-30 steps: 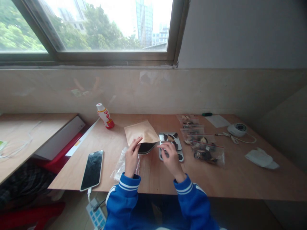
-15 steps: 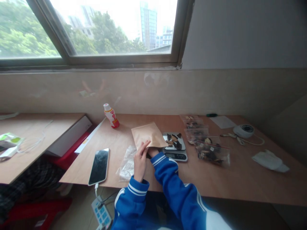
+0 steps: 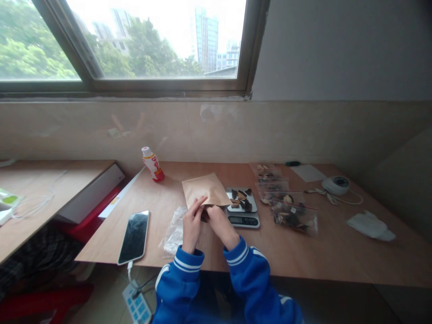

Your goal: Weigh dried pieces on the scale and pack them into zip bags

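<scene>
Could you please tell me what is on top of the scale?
On the scale lie several dark and tan pieces. In this view, a corner of the paper bag overlaps the scale's left edge, so what is under that corner cannot be seen.

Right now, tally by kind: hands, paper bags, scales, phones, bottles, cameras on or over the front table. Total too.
Left hand, right hand: 2 hands
Paper bag: 1
Scale: 1
Phone: 1
Bottle: 1
Camera: 1
Total: 7
</scene>
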Available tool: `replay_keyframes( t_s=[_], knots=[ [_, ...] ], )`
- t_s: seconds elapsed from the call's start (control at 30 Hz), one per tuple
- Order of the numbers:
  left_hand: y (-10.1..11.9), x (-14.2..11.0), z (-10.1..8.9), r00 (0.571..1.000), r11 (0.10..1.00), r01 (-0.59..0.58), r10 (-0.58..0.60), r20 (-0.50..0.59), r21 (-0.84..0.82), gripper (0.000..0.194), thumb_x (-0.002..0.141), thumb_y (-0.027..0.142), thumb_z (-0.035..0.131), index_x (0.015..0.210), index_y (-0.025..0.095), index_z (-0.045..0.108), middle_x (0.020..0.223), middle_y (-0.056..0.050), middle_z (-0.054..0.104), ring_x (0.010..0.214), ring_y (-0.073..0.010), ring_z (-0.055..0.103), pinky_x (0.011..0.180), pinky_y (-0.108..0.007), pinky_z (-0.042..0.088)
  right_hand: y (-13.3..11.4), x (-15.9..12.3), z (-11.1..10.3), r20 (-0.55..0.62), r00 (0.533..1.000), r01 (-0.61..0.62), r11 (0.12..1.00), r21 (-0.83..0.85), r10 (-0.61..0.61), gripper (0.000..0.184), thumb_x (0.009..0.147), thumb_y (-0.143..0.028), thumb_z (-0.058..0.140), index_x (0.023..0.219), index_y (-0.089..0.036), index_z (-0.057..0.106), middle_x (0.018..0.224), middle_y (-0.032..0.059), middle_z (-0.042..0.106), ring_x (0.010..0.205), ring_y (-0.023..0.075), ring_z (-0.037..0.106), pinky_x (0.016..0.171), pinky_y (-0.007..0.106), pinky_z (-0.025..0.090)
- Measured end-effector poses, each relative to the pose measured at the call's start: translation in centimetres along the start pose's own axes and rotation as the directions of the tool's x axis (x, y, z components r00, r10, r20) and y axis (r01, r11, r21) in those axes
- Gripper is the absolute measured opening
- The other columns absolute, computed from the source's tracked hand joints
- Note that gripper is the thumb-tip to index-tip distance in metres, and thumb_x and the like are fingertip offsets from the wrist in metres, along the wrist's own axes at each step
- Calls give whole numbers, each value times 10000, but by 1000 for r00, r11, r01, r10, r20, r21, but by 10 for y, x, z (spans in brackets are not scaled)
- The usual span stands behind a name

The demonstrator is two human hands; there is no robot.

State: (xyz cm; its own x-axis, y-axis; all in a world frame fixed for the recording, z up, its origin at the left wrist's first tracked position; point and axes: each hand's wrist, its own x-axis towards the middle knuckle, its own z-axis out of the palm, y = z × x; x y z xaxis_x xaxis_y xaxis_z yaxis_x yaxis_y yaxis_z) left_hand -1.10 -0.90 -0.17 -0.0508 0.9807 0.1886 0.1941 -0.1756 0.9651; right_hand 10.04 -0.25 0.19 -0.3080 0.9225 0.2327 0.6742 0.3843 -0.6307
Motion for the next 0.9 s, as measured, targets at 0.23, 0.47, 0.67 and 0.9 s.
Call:
replay_keyframes(
  t_s=[0.23, 0.47, 0.67, 0.9],
  knots=[
    [0, 10, -5, 1000, 1000, -12, 12, 3, 15, 344, 879, 290, 478, 1167, 222, 654, 1309, -47, 595, 1360, -225, 374, 1136, -411, 273, 7, -48, -61, -237, 971, 87, 952, 292, -16, 225, 804, -334, 682, 999, -224, 667, 1002, 48, 680, 980, 204, 615, 878, 346, 493],
    [-1, 13, -3, 1000, 998, -15, 15, 11, 62, 345, 870, 291, 486, 1162, 224, 658, 1296, -45, 605, 1357, -222, 378, 1139, -411, 266, 136, -38, -82, -515, 753, -310, 911, 272, 410, 515, 709, -642, 611, 843, -148, 665, 853, 123, 698, 744, 237, 638, 714, 385, 509],
    [-3, 13, -5, 999, 995, -29, 26, 28, 93, 349, 883, 300, 470, 1174, 224, 649, 1307, -43, 596, 1356, -212, 379, 1140, -405, 271, 156, -30, -78, -448, 792, -379, 909, 173, 415, 616, 820, -680, 377, 895, -146, 674, 893, 163, 720, 856, 293, 668, 785, 420, 495],
    [-15, 21, -4, 997, 991, -65, 60, 38, 120, 342, 890, 282, 466, 1178, 233, 643, 1304, -36, 599, 1359, -216, 374, 1135, -418, 283, 144, -82, -70, -556, 732, -319, 919, 230, 393, 511, 898, -552, 348, 1008, -149, 641, 1078, 180, 681, 1023, 285, 633, 910, 433, 474]
  ],
)
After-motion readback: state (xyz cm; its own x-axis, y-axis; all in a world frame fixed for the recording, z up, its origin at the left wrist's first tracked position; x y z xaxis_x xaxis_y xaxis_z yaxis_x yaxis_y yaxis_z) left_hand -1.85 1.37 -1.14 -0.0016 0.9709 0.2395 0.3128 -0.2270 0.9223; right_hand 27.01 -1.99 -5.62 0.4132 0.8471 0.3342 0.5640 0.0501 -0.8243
